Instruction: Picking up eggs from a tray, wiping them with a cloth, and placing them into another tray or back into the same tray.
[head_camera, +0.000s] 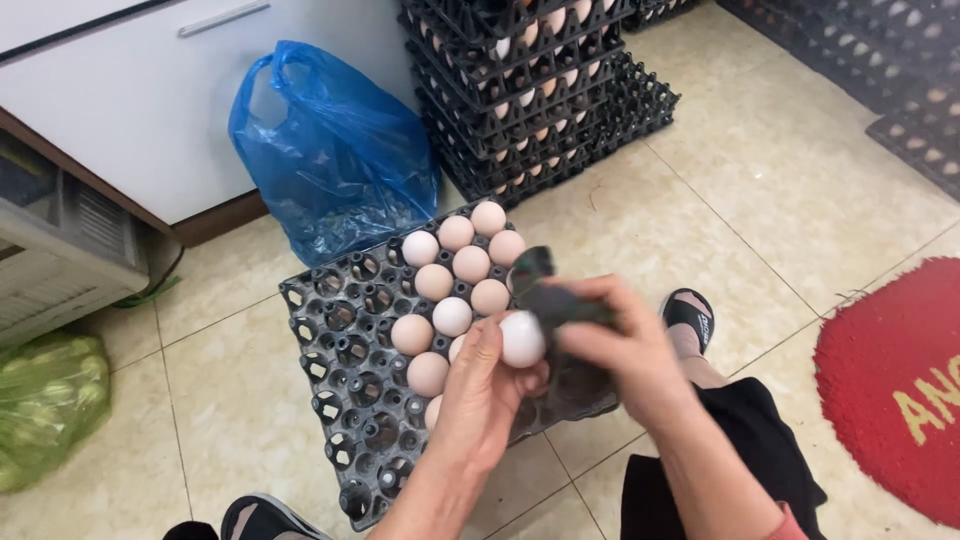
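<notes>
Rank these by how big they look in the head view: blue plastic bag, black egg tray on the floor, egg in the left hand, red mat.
1. black egg tray
2. blue plastic bag; red mat looks similar but is cut off, so unsure
3. egg in the left hand

Black plastic egg tray (345, 400) was laid on tiled floor at centre, partly filled with pale eggs along right side. Stack of black egg trays (545, 100) was set behind it, eggs seen between layers. Further dark trays (900, 80) were ranged at top right. Crumpled blue plastic bag (330, 160) was leaned against white cabinet. Green translucent bag (45, 400) was placed at left edge.
</notes>
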